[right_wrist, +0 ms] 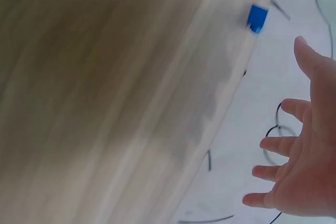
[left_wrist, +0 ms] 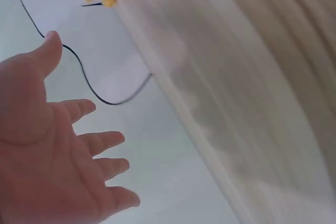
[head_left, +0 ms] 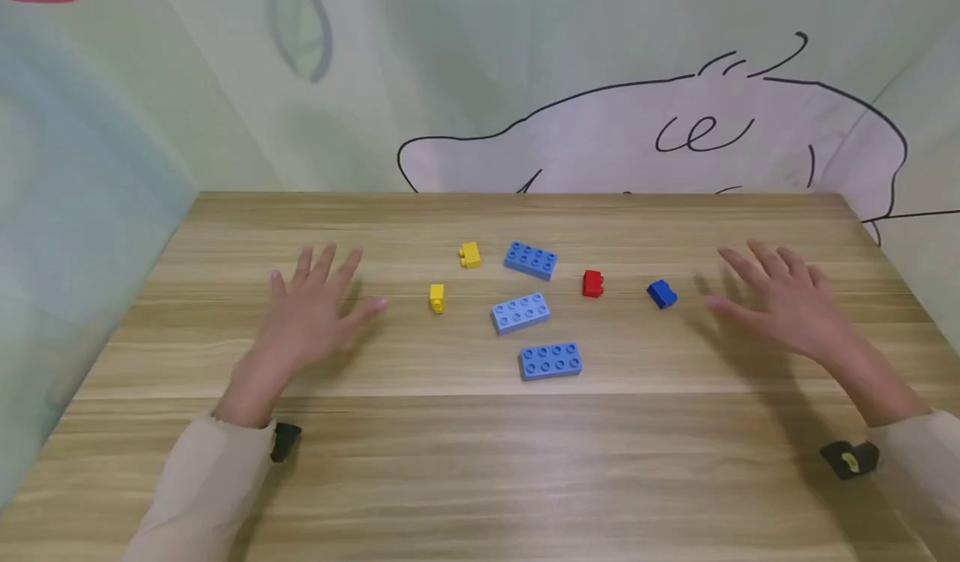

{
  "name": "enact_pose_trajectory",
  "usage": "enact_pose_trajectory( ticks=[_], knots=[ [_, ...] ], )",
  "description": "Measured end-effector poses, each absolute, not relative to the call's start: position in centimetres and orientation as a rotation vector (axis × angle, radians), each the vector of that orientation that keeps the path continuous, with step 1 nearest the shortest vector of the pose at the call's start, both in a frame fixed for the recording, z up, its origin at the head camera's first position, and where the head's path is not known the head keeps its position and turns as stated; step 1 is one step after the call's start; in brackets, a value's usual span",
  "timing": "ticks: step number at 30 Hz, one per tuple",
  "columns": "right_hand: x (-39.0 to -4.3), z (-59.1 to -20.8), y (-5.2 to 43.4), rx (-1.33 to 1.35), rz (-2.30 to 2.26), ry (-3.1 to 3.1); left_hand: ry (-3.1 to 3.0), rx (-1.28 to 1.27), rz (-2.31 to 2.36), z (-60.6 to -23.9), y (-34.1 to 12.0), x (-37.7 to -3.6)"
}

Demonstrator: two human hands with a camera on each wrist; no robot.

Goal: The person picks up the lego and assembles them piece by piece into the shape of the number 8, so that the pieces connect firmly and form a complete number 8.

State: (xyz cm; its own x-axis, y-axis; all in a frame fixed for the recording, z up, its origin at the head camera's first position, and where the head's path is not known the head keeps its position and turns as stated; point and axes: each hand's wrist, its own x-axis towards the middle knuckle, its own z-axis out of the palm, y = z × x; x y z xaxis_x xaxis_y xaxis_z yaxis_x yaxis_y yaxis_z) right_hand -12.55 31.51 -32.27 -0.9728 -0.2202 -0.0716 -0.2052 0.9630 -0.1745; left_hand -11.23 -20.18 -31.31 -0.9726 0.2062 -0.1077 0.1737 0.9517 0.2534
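Observation:
My left hand (head_left: 311, 316) hovers over the left of the table with its fingers spread, holding nothing. Nearest to it is a small yellow brick (head_left: 437, 297), and a second yellow brick (head_left: 469, 255) lies farther back. Between the hands lie three larger blue bricks, one at the back (head_left: 531, 260), a lighter one in the middle (head_left: 521, 313) and one in front (head_left: 551, 361). To their right is a small red brick (head_left: 593, 283). A small dark blue brick (head_left: 662, 293) lies closest to my right hand (head_left: 783, 303), which is also spread, empty and above the wood.
The wood-grain table (head_left: 450, 479) ends at a straight back edge. Behind it hangs a pale cloth backdrop (head_left: 480, 62) with black line drawings. Dark wrist devices sit at the left cuff (head_left: 286, 442) and the right cuff (head_left: 850, 459).

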Motion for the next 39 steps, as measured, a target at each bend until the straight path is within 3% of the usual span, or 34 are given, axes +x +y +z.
enact_pose_trajectory(
  ticks=[18,39],
  knots=[
    [-11.3,-31.9,23.6,-0.786,-0.831,2.692,2.873,0.517,0.655,-30.6,-14.4,-10.2],
    [-11.7,-34.5,18.9,-0.948,-1.014,2.395,2.83,0.591,0.813,-32.0,-11.7,-10.1]
  ],
)
